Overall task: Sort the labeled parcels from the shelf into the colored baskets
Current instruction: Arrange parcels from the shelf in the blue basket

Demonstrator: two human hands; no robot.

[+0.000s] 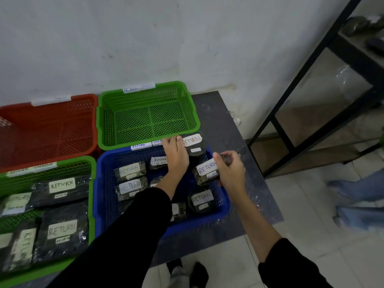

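Right grip point(230, 171) pinches RETURN parcel point(204, 171) by its end, over blue basket point(199, 222) right side. Left grip point(175, 155) touches far-corner parcel point(194, 145); closure indeterminate. Expect light, soft, slick wrap: keep your hold across short edges.

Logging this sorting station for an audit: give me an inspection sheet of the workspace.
Surface: dark mat on tiled floor, carrying four baskets.
Job's things: blue basket and near green basket hold RETURN parcels; far green basket and red basket show none.
Clutter: nothing seen.
Hands: right hand grips a RETURN parcel over the blue basket; left hand touches another parcel at its far rim, grip unclear.
Cables: nothing seen.
Surroundings: white wall, black shelf frame, another person's legs at right.
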